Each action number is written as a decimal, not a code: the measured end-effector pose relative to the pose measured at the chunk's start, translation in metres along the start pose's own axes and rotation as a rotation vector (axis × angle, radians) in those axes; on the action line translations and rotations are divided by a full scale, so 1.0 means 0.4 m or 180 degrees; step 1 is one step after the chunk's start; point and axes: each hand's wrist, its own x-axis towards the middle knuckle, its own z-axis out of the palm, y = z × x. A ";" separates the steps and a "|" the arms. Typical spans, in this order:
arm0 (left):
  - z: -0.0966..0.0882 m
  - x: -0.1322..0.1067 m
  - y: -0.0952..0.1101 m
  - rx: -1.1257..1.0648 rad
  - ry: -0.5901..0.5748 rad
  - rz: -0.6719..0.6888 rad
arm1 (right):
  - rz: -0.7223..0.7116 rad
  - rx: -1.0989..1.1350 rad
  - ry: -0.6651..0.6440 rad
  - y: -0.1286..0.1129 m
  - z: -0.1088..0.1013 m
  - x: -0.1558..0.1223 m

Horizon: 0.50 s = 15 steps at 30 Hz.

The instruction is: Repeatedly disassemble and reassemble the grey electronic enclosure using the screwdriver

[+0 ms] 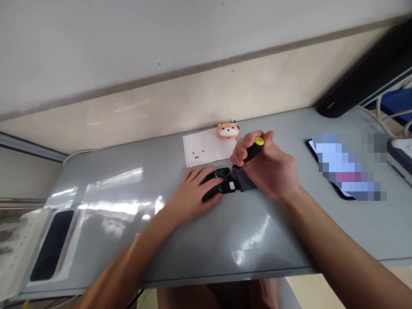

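The glossy grey tabletop (225,240) throws back pale reflections near its front edge, where both bare forearms come in. At its left edge lies a white appliance (35,244) with a dark window. Toward the middle, the left hand (193,191) is closed loosely about the left end of a small dark device (225,183) whose green board lies open. The right hand (270,169) is wrapped tight around a screwdriver (252,150) with a black grip and yellow cap, its tip down on the board. Right of it a phone (341,174) lies flat. Just beyond the device a white paper sheet (207,146) carries a few tiny dark screws (197,155), and an orange dog figure (228,130) sits at the far edge. A black bar (363,73) leans over the far right corner, against the beige wall (193,98).
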 end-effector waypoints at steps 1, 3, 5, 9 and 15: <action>0.000 0.000 0.000 0.0017 0.0009 0.0018 | -0.0038 0.0070 -0.0014 0.001 0.004 -0.003; 0.000 0.001 -0.001 0.0044 0.0024 0.0034 | -0.0117 0.0183 0.0039 0.001 0.011 -0.009; 0.003 0.000 -0.003 0.0058 0.0042 0.0047 | -0.0139 0.0193 0.0091 0.000 0.016 -0.014; 0.008 -0.001 -0.005 0.0069 0.0057 0.0047 | -0.0084 0.0194 0.0074 -0.004 0.016 -0.020; 0.012 -0.003 -0.003 0.0124 0.0137 0.0101 | -0.0212 -0.0042 0.0261 -0.005 0.010 -0.012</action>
